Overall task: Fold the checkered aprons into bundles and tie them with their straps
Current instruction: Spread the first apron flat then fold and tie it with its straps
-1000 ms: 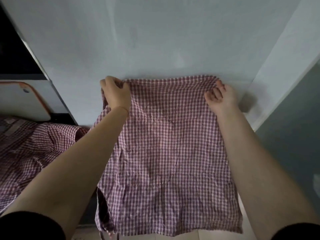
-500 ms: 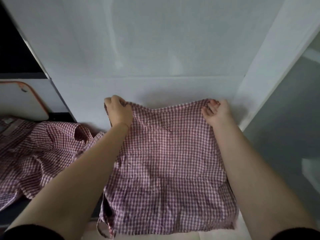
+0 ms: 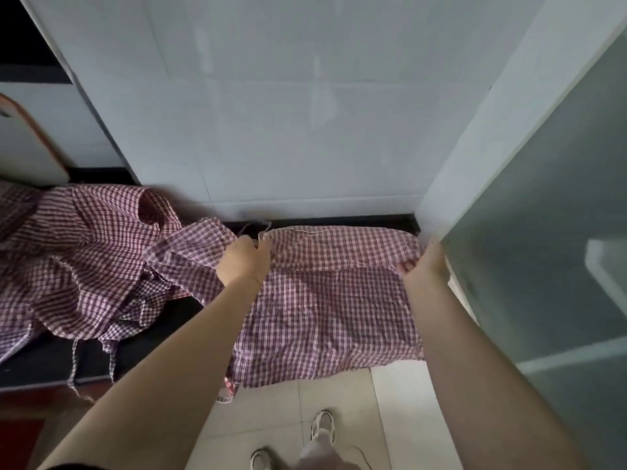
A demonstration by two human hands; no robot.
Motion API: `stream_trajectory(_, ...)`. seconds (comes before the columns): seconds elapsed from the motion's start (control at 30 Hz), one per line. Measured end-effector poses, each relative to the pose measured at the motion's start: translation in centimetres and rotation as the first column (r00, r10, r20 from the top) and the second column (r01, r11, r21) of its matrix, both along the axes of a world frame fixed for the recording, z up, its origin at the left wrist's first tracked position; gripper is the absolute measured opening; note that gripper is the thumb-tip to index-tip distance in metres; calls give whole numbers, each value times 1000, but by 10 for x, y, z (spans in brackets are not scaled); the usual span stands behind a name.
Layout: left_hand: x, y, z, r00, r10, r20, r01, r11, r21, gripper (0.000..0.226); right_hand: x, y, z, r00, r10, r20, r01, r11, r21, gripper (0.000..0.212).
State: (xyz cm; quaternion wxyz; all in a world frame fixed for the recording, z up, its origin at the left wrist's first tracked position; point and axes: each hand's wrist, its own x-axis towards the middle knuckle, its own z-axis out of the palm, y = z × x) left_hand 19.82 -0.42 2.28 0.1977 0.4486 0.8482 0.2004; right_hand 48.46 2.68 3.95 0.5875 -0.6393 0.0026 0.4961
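Apron in hand: checkered apron [image 3: 325,300] is lying spread across the dark counter edge [image 3: 44,364], its far part resting on the counter by the white tiled wall [image 3: 288,130] and its near part hanging over the front toward the floor.
Fold: a band along the far edge is lying doubled over the rest of the cloth, running between the two hands.
Left hand: left hand [image 3: 242,262] is gripping the folded edge at the apron's left side, fingers curled round the cloth, with a thin strap [image 3: 252,227] looping just beyond the knuckles.
Right hand: right hand [image 3: 422,266] is pinching the folded edge at the apron's right corner, fingertips [image 3: 405,267] curled into the fabric, just beside the frosted glass panel [image 3: 559,232].
Other aprons: heap of checkered aprons [image 3: 78,266] is lying crumpled on the counter to the left, touching the spread apron's left side; two straps [image 3: 73,364] are dangling off the counter's front.
Cutting board: white board with an orange rim [image 3: 23,144] is leaning at the far left behind the heap.
Floor: pale floor tiles [image 3: 339,391] are showing below the hanging cloth, with the person's shoes [image 3: 322,424] standing on them.
Arms: both forearms are reaching forward, bare to the dark sleeves at the frame's bottom.
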Motion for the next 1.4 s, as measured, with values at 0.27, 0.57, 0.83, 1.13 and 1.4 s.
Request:
stream_trajectory(0.27, -11, -17, -50, 889, -443, -116, 269, 710, -650, 57, 13, -41, -48, 841, 457, 288, -345, 865, -364, 51)
stream_trajectory(0.57, -8, 20, -56, 685, -728, 21, 258, 216, -942, 59, 24, -39, -42, -284, 959, 0, -107, -32, -994, 46)
stream_trajectory(0.83, 26, 27, -37, 712, -684, 156, 298, 94, -950, 42, 18, 1, -50, -451, 859, -243, 28, -258, -966, 41)
stream_trajectory(1.13, 55, 84, -104, 802, -576, -157, 401, 714, -575, 42, 25, 66, -115, -442, 835, 328, -363, 167, -917, 47)
stream_trajectory(1.4, 56, 106, -127, 937, -348, -24, 291, 818, -496, 30, 37, 106, -127, -573, 804, 159, -278, -9, -960, 11)
